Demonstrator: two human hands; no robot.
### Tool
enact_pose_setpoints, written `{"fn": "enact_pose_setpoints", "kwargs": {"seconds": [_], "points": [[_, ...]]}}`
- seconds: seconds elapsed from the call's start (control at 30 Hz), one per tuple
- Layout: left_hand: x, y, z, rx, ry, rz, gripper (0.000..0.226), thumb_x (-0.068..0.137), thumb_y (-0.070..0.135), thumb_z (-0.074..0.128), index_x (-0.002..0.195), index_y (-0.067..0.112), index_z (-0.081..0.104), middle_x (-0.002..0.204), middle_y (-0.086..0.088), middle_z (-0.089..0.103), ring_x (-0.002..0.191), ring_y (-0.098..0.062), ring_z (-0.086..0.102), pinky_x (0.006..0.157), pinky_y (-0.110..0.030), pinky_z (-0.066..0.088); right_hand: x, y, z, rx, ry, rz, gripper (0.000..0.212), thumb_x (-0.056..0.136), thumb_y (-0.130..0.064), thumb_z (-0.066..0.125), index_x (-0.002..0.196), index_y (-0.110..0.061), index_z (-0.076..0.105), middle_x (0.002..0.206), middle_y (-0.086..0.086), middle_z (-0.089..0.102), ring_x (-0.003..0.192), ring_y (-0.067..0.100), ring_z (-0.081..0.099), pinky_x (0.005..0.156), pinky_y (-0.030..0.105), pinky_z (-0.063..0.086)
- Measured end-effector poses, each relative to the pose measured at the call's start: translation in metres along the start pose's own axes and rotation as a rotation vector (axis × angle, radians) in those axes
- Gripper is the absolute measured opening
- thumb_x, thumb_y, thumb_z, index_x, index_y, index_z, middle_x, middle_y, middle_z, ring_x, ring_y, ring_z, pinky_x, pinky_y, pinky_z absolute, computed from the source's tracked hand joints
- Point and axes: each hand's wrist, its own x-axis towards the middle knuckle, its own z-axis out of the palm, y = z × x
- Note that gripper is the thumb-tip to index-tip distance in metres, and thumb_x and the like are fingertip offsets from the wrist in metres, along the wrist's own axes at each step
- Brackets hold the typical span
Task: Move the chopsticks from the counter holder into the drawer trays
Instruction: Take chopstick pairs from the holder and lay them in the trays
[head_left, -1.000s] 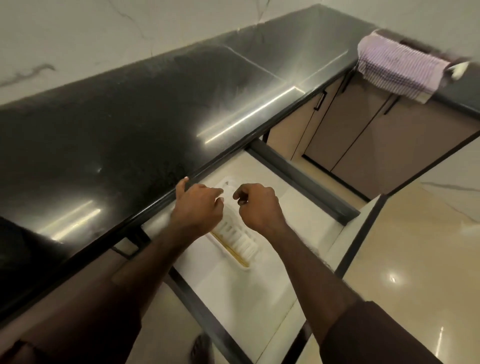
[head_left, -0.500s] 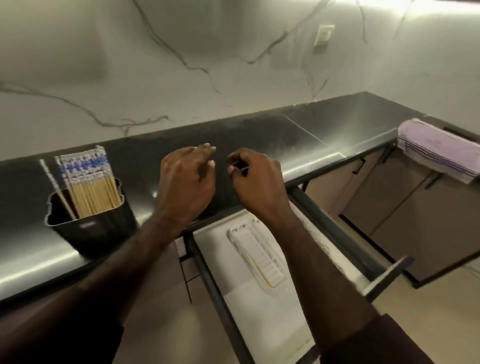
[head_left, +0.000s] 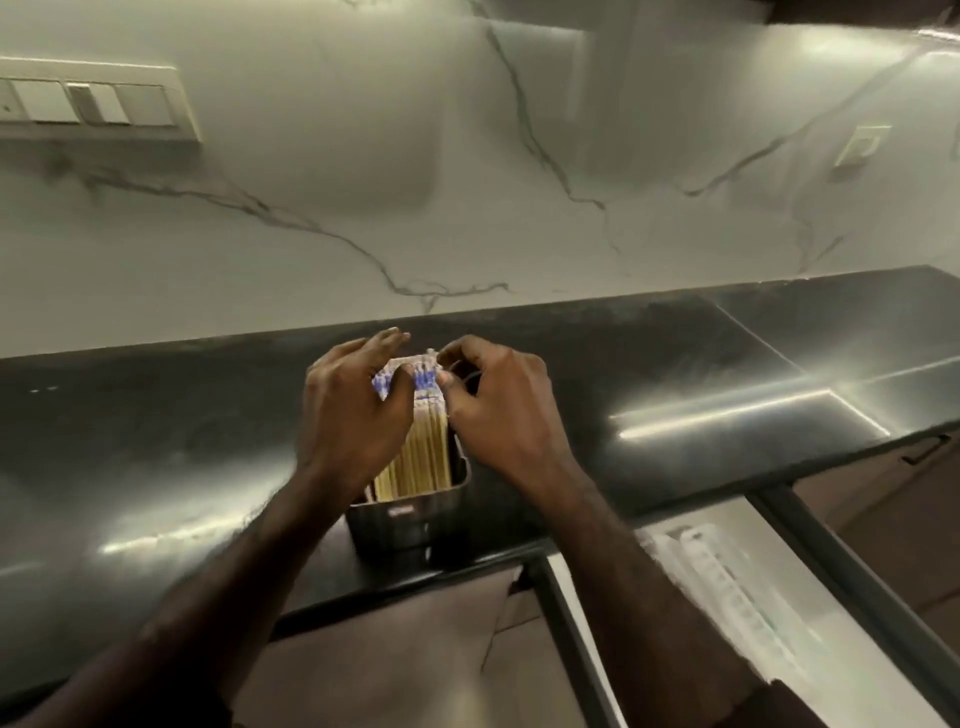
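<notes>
Counter (head_left: 675, 364): chopsticks (head_left: 418, 457) upright (hands (head_left: 358, 415) touching).

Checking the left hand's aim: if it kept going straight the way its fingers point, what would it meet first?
Probably the chopsticks: the left hand already curls over their patterned tops in the black holder; contact depth is unclear.

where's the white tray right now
In the head view, lower right: the white tray lies in the open drawer, below the counter edge, right of the chopstick holder.

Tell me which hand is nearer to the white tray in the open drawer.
Right. The right hand is at the chopsticks in the black holder, on the side toward the white tray; the left hand is on the bundle's far side.
</notes>
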Motion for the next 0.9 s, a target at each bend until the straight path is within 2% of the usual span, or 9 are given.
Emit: {"fn": "enact_pose_setpoints", "kwargs": {"seconds": [0.07,0.17,0.23,0.3,0.43,0.7,0.9], "points": [[0.013,-0.031,-0.006,0.03,-0.048,-0.019,0.037,0.083,0.005,0.068,0.12,0.01,0.067,0.122,-0.008,0.067,0.116,-0.023,0.061,0.099,-0.032,0.042,0.017,-0.007,0.032,-0.002,-0.041,0.011,0.02,0.092,-0.017,0.063,0.112,-0.016,0.067,0.101,0.0,0.072,0.088,0.007,0.065,0.082,0.024,0.055],[0.026,-0.068,-0.009,0.038,-0.111,-0.03,0.036,0.085,0.006,0.067,0.121,0.008,0.066,0.126,-0.011,0.065,0.119,-0.026,0.059,0.1,-0.039,0.044,0.032,-0.01,0.069,-0.001,-0.097,0.058,0.023,0.094,-0.017,0.061,0.116,-0.016,0.065,0.105,0.0,0.07,0.09,0.006,0.064,0.08,0.018,0.052],[0.031,-0.089,-0.006,0.025,-0.136,-0.082,0.037,0.086,0.009,0.067,0.123,0.009,0.065,0.129,-0.011,0.063,0.121,-0.027,0.058,0.103,-0.042,0.043,0.04,-0.01,0.089,-0.01,-0.114,0.093,0.022,0.094,-0.017,0.06,0.115,-0.016,0.066,0.106,0.001,0.07,0.092,0.008,0.065,0.082,0.024,0.056],[0.033,-0.106,0.0,0.015,-0.164,-0.135,0.039,0.086,0.013,0.066,0.125,0.012,0.063,0.128,-0.01,0.063,0.121,-0.026,0.058,0.103,-0.038,0.042,0.044,-0.007,0.105,-0.014,-0.124,0.127,0.021,0.094,-0.016,0.06,0.113,-0.016,0.067,0.105,0.002,0.071,0.094,0.011,0.065,0.085,0.032,0.057],[0.03,-0.129,0.015,-0.023,-0.215,-0.211,0.042,0.087,0.014,0.066,0.129,0.012,0.061,0.126,-0.008,0.065,0.116,-0.021,0.062,0.095,-0.023,0.039,0.047,0.001,0.129,-0.049,-0.149,0.199,0.021,0.093,-0.015,0.059,0.113,-0.015,0.067,0.105,0.003,0.072,0.097,0.014,0.066,0.088,0.037,0.056],[0.029,-0.149,0.039,-0.193,-0.244,-0.303,0.049,0.086,0.008,0.068,0.133,0.015,0.056,0.127,-0.01,0.064,0.116,-0.018,0.062,0.091,-0.019,0.044,0.048,0.015,0.155,-0.07,-0.169,0.285,0.026,0.092,-0.017,0.06,0.118,-0.016,0.065,0.105,0.004,0.072,0.097,0.017,0.067,0.086,0.04,0.056],[0.031,-0.152,0.051,-0.321,-0.244,-0.312,0.048,0.087,0.005,0.067,0.133,0.014,0.056,0.122,-0.007,0.067,0.109,-0.014,0.066,0.083,-0.011,0.048,0.049,0.02,0.161,-0.071,-0.103,0.297,0.027,0.092,-0.017,0.061,0.119,-0.017,0.063,0.103,0.002,0.072,0.093,0.013,0.067,0.084,0.037,0.057]]}}
